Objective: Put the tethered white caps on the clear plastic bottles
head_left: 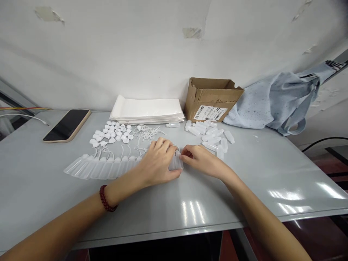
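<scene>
Translucent bottles (104, 168) lie in a row from centre-left to mid-frame, where the left hand (159, 163) covers some, fingers loosely curled. At the row's right end, the right hand (199, 159) has thumb and fingertips nearly together; I cannot tell whether either grips anything.

A grey tabletop (212, 204) bears a smartphone (67, 125) left; white caps (112, 133), straps (148, 133), translucent vials (100, 169) mid-frame; white sheets (150, 108), a cardboard box (212, 97) and, apparently, blue fabric (274, 96) upper right.
</scene>
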{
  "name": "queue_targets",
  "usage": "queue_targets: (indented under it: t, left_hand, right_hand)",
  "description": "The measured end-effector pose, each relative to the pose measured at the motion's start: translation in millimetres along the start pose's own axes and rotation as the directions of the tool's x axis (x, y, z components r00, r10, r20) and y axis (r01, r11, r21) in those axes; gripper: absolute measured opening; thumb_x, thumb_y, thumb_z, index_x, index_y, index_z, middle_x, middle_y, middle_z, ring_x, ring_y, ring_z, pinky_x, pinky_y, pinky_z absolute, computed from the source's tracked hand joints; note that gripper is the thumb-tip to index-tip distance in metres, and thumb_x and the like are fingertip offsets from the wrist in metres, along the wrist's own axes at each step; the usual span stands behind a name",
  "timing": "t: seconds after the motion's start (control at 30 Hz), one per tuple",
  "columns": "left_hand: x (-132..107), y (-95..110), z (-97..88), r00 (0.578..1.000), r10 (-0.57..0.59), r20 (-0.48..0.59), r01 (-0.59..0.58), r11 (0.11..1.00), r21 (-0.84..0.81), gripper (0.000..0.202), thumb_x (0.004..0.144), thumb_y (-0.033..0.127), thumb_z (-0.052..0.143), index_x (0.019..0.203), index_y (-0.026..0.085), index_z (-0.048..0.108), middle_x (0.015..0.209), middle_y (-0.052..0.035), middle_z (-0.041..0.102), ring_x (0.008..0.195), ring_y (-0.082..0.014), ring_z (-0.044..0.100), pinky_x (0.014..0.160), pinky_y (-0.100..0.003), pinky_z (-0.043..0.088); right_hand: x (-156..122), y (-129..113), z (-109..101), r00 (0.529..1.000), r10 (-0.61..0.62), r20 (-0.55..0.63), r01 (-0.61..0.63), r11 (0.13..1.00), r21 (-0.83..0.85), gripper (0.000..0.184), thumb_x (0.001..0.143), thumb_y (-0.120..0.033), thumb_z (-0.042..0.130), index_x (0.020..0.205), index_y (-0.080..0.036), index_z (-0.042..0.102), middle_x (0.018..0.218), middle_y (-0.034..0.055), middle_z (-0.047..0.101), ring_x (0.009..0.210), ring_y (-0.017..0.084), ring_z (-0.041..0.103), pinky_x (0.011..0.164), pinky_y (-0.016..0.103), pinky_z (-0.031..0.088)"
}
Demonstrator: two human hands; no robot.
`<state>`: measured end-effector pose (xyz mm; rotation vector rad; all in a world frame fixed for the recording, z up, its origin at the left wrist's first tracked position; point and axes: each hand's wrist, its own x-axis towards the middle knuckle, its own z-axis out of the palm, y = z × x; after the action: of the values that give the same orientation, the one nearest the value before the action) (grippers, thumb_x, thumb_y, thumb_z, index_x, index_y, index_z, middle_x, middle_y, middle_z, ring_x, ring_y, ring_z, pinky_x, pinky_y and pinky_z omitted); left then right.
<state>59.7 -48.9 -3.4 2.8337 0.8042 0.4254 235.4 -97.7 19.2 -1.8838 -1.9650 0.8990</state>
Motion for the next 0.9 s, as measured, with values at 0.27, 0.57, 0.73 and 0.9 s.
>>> queue_targets:
  t: [0.27,0.57,0.73,0.9]
  left_hand:
    - [0,-11,-11.0,0.996,-0.046,-0.080,0.043,0.998,-0.041,0.046,0.077,0.045,0.061,0.109,0.012,0.059,0.106,-0.0134,0.059,0.103,-0.0317,0.046,0.087,-0.047,0.041]
    - [-3,-52,-33.8,0.944,-0.260,-0.205,0.251,0.965,-0.071,0.038,0.081,0.044,0.055,0.104,0.015,0.061,0.104,-0.0105,0.062,0.107,-0.0315,0.045,0.093,-0.049,0.039]
    - [-12,-73,-39.0,0.909,-0.337,-0.244,0.332,0.941,-0.061,0.033,0.082,0.044,0.052,0.100,0.019,0.061,0.103,-0.0091,0.064,0.109,-0.0333,0.046,0.094,-0.049,0.036]
    - [-16,-93,-38.7,0.893,-0.387,-0.231,0.388,0.921,-0.040,0.030,0.081,0.041,0.049,0.094,0.019,0.064,0.097,-0.0089,0.064,0.106,-0.0331,0.047,0.093,-0.048,0.036]
  right_hand:
    - [1,4,0,1.000,-0.001,-0.010,0.002,0.999,0.047,0.021,0.089,-0.032,0.048,0.080,-0.018,0.060,0.075,0.0037,0.065,0.067,0.017,0.057,0.058,0.028,0.038]
    - [0,1,-7,1.000,0.014,-0.024,-0.013,0.999,0.052,0.022,0.090,-0.026,0.044,0.077,-0.017,0.060,0.080,0.0054,0.066,0.071,0.017,0.057,0.063,0.029,0.039]
    - [0,2,-11,0.999,0.034,-0.038,-0.031,0.996,0.085,0.023,0.089,-0.025,0.044,0.074,-0.017,0.059,0.077,0.0046,0.065,0.070,0.016,0.058,0.061,0.028,0.040]
    - [11,15,-11,0.966,0.000,-0.258,0.024,0.996,0.089,0.018,0.086,-0.023,0.046,0.079,-0.017,0.061,0.075,0.0039,0.065,0.071,0.018,0.060,0.062,0.028,0.042]
